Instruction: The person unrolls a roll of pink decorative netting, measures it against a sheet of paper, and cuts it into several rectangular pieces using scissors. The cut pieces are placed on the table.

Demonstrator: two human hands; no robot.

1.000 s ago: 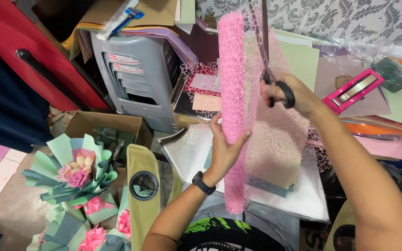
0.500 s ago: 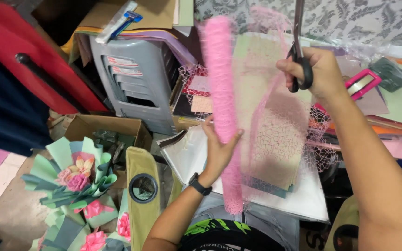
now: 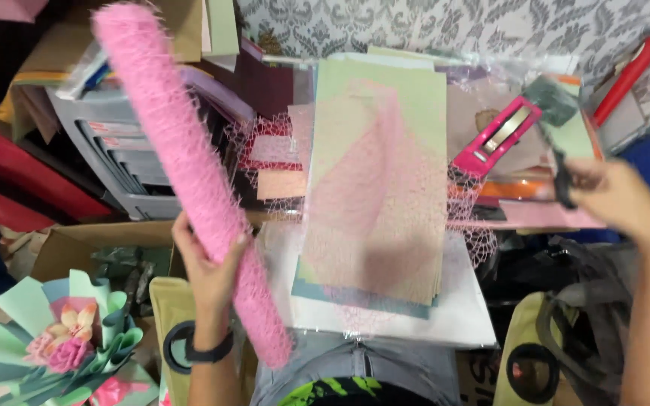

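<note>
Left hand [image 3: 208, 267]: bare, forearm unsleeved; black wristwatch [image 3: 208, 352] with dark band at wrist. Right hand [image 3: 617, 199]: bare, forearm unsleeved. Torso: black shirt [image 3: 344, 392] with green print; grey trousers [image 3: 355, 359] with waistband.

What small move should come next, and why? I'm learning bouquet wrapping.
Probably set the pink mesh roll aside: the left hand holds it up, a cut mesh sheet lies loose on the paper stack, and the right hand grips scissors.
</note>
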